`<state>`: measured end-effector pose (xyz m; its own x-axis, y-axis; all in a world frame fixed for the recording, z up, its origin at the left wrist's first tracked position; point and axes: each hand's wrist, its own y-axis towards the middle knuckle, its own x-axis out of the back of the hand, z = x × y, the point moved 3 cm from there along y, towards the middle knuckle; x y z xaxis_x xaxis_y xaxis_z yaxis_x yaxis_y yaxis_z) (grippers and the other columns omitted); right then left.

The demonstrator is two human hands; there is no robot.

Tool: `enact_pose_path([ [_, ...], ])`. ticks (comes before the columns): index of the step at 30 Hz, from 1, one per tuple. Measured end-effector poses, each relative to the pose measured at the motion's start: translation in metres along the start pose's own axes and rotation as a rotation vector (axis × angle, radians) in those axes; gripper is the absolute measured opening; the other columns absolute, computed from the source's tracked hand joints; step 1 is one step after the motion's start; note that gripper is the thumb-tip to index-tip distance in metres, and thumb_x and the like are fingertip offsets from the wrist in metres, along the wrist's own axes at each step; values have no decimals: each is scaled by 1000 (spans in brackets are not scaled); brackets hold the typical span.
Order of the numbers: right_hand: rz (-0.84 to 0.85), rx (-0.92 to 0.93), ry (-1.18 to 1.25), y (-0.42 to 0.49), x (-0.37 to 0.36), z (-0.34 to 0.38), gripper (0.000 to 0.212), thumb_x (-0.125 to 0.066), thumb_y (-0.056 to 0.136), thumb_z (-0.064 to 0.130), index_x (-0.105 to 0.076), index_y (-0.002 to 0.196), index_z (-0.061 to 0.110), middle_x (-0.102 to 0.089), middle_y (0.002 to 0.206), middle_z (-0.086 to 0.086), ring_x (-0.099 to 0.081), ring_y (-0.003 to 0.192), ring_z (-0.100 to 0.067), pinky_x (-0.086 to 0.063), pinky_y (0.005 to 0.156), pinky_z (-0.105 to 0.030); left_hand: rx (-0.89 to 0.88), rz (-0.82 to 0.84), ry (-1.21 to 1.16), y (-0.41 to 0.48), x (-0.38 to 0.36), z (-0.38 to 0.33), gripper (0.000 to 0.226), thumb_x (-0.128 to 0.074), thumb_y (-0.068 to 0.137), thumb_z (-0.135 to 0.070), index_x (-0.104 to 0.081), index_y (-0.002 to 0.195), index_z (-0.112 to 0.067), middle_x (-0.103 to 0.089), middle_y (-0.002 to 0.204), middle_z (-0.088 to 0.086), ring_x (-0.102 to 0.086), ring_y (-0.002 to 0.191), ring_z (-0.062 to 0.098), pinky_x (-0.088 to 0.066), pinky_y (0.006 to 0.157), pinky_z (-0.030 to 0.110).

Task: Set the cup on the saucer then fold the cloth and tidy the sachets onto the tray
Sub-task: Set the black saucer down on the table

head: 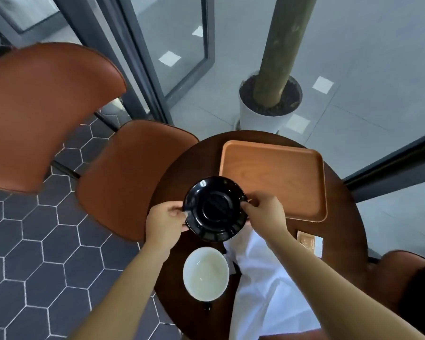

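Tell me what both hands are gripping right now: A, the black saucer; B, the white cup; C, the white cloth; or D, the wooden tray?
A: the left hand and the right hand pinch opposite edges of the black saucer, while the white cup sits untouched nearer the person.

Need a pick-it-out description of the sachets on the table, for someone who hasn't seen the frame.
Start at the round dark wooden table and find the empty orange-brown tray on its far side. Just nearer than the tray's near right corner, at the right edge of the white cloth, lie the sachets. They are the only small flat packets there, one tan and printed, with a paler one beside it.
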<state>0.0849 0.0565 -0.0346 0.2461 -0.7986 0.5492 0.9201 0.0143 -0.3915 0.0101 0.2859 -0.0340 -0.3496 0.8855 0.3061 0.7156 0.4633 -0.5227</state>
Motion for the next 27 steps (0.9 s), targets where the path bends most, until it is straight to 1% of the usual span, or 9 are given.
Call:
enact_pose_path([
  [2, 29, 39, -100, 10, -17, 14, 18, -64, 83, 19, -76, 95, 24, -69, 67, 7, -65, 67, -15, -46, 58, -26, 49, -25, -46, 11, 13, 9, 26, -66, 89, 5, -71, 113, -4, -74, 91, 17, -75, 86, 27, -64, 78, 46],
  [5, 52, 79, -226, 27, -38, 32, 21, -62, 84, 20, -75, 101, 21, -74, 79, 0, -67, 78, -22, -51, 66, -29, 91, -66, -96, 25, 26, 19, 26, -67, 88, 6, -72, 110, -6, -75, 91, 15, -75, 87, 27, -64, 78, 44],
  [9, 40, 147, -347, 44, -60, 53, 17, -59, 83, 18, -73, 93, 16, -72, 79, -5, -63, 74, -26, -46, 64, -28, 126, -94, -138, 43, 36, 28, 24, -65, 89, 6, -73, 107, -7, -76, 91, 14, -75, 88, 25, -64, 78, 43],
  [11, 43, 177, -394, 51, -69, 59, 13, -58, 83, 15, -70, 87, 13, -69, 74, -4, -64, 73, -27, -46, 61, -29, 137, -107, -151, 49, 39, 32, 24, -65, 89, 6, -72, 108, -7, -76, 94, 14, -75, 89, 25, -64, 79, 42],
  [13, 50, 184, -443, 57, -76, 63, 10, -57, 84, 13, -67, 85, 12, -66, 74, -4, -62, 72, -27, -45, 59, -29, 142, -122, -161, 56, 40, 34, 23, -66, 89, 5, -72, 108, -7, -76, 94, 13, -75, 88, 24, -63, 78, 40],
  [16, 47, 188, -487, 64, -83, 67, 8, -56, 85, 11, -63, 82, 13, -64, 74, -4, -59, 70, -27, -41, 56, -28, 145, -152, -162, 63, 40, 37, 24, -66, 89, 6, -71, 109, -6, -75, 94, 14, -74, 88, 25, -63, 76, 38],
  [20, 55, 189, -524, 69, -90, 65, 9, -58, 87, 11, -67, 90, 11, -66, 80, -6, -61, 74, -29, -49, 60, -31, 152, -173, -139, 68, 40, 41, 25, -64, 91, 5, -70, 112, -6, -75, 96, 13, -74, 87, 24, -63, 80, 41],
  [25, 51, 197, -550, 72, -93, 61, 7, -58, 86, 11, -65, 88, 10, -66, 80, -7, -61, 73, -29, -45, 59, -30, 140, -176, -102, 75, 39, 40, 26, -62, 93, 4, -70, 115, -8, -75, 100, 11, -74, 84, 21, -63, 80, 41],
  [27, 51, 217, -559, 72, -94, 61, 8, -57, 86, 9, -64, 90, 12, -66, 81, -7, -59, 72, -28, -47, 60, -31, 133, -183, -91, 78, 38, 39, 27, -61, 93, 3, -70, 115, -10, -74, 100, 9, -74, 83, 19, -63, 80, 39],
])
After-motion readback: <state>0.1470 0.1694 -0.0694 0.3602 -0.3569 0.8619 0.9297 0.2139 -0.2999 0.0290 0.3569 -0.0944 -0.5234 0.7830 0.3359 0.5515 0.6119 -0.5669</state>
